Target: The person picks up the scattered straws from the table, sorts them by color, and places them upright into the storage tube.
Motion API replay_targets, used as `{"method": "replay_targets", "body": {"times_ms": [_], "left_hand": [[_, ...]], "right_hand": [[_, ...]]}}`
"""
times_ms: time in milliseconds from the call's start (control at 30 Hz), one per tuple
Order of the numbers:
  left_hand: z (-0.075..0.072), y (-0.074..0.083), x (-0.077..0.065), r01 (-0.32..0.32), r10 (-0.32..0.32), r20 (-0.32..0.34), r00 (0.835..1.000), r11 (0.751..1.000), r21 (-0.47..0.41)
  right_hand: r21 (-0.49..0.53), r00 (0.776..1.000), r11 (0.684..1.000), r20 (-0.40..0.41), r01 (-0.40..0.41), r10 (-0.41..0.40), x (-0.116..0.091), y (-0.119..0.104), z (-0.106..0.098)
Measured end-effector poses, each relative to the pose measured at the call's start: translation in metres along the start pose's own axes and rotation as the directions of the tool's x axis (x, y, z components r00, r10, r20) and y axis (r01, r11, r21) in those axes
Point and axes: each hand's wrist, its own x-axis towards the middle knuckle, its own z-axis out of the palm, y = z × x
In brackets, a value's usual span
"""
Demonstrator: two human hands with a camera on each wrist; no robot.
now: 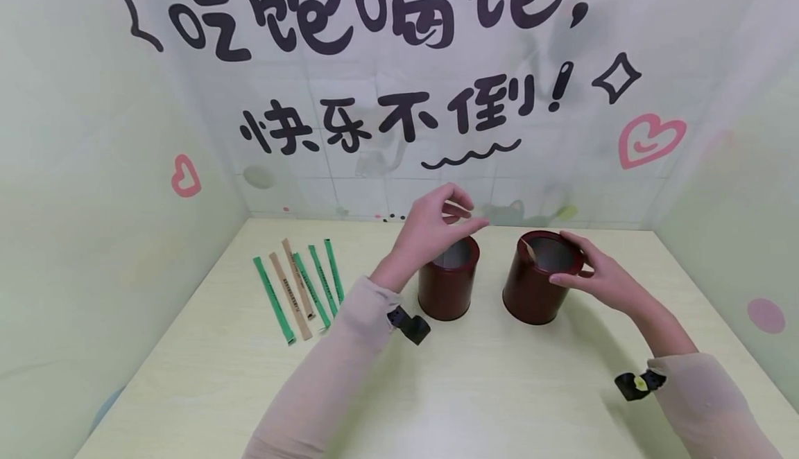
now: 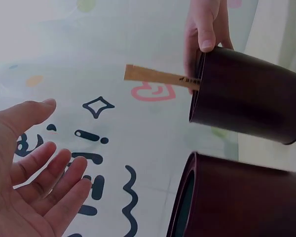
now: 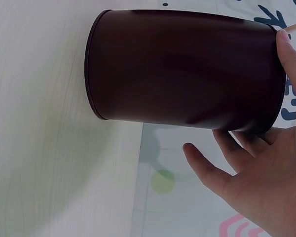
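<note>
My left hand (image 1: 433,227) hovers over the mouth of the left dark red cylindrical canister (image 1: 444,296). In the left wrist view its fingers are loosely bent, with nothing between them and the thumb. My right hand (image 1: 604,277) grips the right dark red canister (image 1: 530,299) near its rim, thumb on the near side and fingers beyond. This canister leans slightly to the right. A brown paper stick packet (image 2: 158,77) sticks up out of its mouth; the packet's lower end is hidden inside. The bottom of the left canister's inside cannot be seen.
Several slim stick packets lie on the table to the left, some green (image 1: 275,301) and some brown (image 1: 290,297). The pale wooden table (image 1: 474,390) is closed in at the back and sides by a printed sheet (image 1: 374,71) with large characters.
</note>
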Motion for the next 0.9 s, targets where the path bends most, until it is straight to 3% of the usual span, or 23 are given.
{"method": "replay_targets", "body": {"times_ms": [300, 900], "left_hand": [[-0.025, -0.014, -0.007, 0.007, -0.007, -0.066, 0.998, 1.0, 0.004], [-0.077, -0.053, -0.027, 0.146, -0.142, -0.185, 0.972, 0.989, 0.009]], "right_hand": [[-0.001, 1.0, 1.0, 0.001, 0.009, -0.009, 0.001, 0.0, -0.001], [-0.018, 1.0, 1.0, 0.013, -0.011, 0.011, 0.002, 0.0, -0.001]]}}
